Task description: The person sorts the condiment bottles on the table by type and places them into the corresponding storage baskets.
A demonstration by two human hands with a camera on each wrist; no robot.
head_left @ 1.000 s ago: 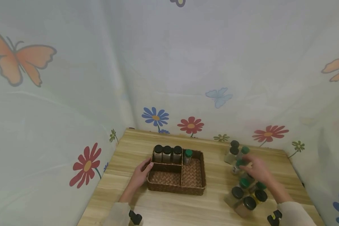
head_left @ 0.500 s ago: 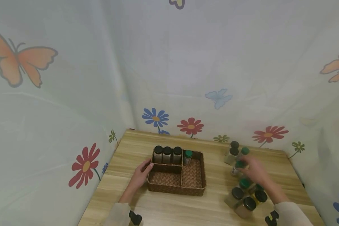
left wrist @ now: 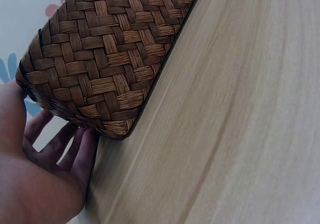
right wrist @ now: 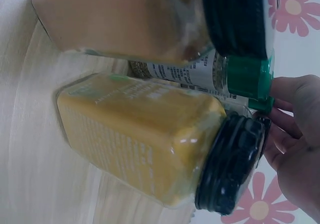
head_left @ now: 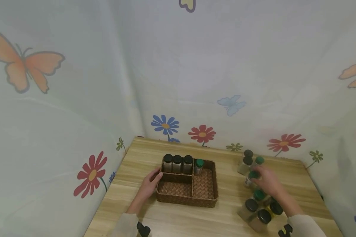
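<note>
In the head view my left hand (head_left: 150,183) holds the left side of a brown woven basket (head_left: 187,199), thumb at the rim. The left wrist view shows the fingers of that hand (left wrist: 40,169) against the basket's outer wall (left wrist: 105,59). Three black-capped spice jars (head_left: 177,164) stand in its back left compartment, and one green-capped jar (head_left: 199,167) in the right one. On the right, my right hand (head_left: 268,181) pinches the green cap of a small spice jar (head_left: 248,181) standing among others. Nearer jars partly hide its fingers in the right wrist view.
Black-capped jars (head_left: 247,165) and a green-capped jar (head_left: 259,160) stand behind the right hand. In front are a brown-powder jar (head_left: 258,223), a yellow-powder jar (right wrist: 140,139) and several more. A flowered curtain (head_left: 178,82) borders the wooden table (head_left: 225,217).
My right hand has shifted slightly and its fingers have settled on the small jar's green cap. The left hand and the basket have stayed put. The head view has tilted a little.
</note>
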